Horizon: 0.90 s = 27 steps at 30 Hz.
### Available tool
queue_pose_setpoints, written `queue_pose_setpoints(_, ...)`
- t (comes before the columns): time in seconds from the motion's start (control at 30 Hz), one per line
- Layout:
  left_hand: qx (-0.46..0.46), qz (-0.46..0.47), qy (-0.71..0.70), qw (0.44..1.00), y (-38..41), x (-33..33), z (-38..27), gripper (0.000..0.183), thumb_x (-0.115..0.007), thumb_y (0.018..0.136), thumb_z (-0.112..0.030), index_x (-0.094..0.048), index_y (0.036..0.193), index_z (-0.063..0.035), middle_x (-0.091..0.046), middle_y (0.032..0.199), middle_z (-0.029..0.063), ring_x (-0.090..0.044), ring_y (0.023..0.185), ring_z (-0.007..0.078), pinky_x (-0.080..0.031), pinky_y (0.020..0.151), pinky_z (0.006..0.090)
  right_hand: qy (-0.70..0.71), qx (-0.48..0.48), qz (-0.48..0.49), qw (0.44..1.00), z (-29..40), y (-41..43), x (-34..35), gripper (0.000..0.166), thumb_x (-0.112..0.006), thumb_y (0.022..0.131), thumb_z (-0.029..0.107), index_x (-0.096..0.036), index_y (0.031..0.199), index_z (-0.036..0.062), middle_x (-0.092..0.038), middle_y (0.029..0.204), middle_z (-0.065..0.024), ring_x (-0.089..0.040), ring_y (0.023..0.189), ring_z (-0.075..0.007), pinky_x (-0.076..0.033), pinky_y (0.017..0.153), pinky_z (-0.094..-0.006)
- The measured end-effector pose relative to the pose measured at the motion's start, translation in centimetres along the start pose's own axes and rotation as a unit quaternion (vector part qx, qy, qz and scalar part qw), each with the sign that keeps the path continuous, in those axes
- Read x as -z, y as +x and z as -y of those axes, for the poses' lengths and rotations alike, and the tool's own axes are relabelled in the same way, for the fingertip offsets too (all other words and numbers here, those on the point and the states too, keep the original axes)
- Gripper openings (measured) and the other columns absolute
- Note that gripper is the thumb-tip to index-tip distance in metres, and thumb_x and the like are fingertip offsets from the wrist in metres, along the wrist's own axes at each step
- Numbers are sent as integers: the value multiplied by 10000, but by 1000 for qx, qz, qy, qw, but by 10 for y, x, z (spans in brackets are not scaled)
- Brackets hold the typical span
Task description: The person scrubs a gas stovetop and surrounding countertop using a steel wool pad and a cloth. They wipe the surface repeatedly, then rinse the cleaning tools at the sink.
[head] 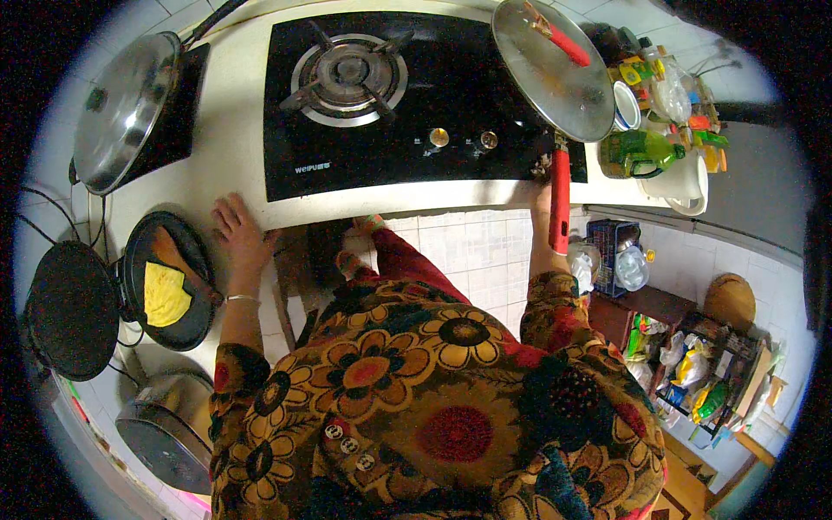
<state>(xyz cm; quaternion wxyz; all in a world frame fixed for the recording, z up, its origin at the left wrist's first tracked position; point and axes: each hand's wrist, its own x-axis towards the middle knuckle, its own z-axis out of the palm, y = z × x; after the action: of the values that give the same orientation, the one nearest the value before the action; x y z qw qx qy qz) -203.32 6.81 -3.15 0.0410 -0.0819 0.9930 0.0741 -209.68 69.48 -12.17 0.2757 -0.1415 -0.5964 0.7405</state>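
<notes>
My left hand (pixel 242 233) rests flat on the white countertop, fingers apart, holding nothing, just right of an open electric griddle (pixel 203 260). On that griddle lie a folded yellow flatbread or egg pancake (pixel 165 296) and a wooden spatula (pixel 179 260). My right hand (pixel 543 182) is at the counter's front edge, largely hidden behind the red pan handle (pixel 559 201); whether it grips anything cannot be told. The handle's pan sits on the right side of the black gas cooktop (pixel 364 156), mostly hidden under a glass lid (pixel 552 78) with a red knob.
A bare burner (pixel 346 70) is at the cooktop's left. A lidded steel wok (pixel 123 110) stands on a black plate at the far left. Bottles, a green jug (pixel 640 154) and a white container (pixel 679 185) crowd the right end. Nearer, a dark round appliance (pixel 162 442) stands at lower left.
</notes>
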Motion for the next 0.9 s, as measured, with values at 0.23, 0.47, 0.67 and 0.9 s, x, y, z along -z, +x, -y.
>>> queue_pose_setpoints(0.23, -21, -5, 33, 999, 1, -7, 22, 1198, -827, 630, -332, -18, 1462, -35, -58, 1504, 265, -83, 1384, 448, -162, 1078, 607, -512, 222, 325, 764, 51, -150, -133, 478, -532, 660, -69, -601, 1114, 63, -653, 1024, -100, -562, 852, -303, -462, 783, -394)
queue_pose_setpoints(0.47, 99, 42, -60, 992, -20, 41, 3, 735, -630, 741, -190, -318, 1389, -42, -213, 1471, 242, -220, 1344, 432, -222, 1068, 581, -409, 322, 497, 694, 40, -238, -289, 347, -590, 700, 13, -608, 1035, 103, -636, 1064, -71, -573, 935, -298, -499, 810, -356)
queue_pose_setpoints(0.67, 50, -35, -176, 983, -73, 62, -7, 430, -601, 689, -73, -603, 1116, -29, -618, 1055, 200, -575, 953, 393, -485, 824, 434, -361, 262, 625, 640, 16, -289, -404, 323, -566, 685, -9, -622, 994, 68, -652, 1024, -100, -581, 975, -295, -487, 836, -361)
queue_pose_setpoints(0.9, 94, 5, -407, 908, -152, 51, -13, 392, -546, 719, -29, -600, 1108, -38, -618, 930, 204, -592, 887, 377, -487, 761, 437, -248, 24, 861, 443, 63, -226, -507, 460, -428, 630, -140, -667, 973, 53, -683, 980, -83, -621, 955, -201, -474, 872, -297)
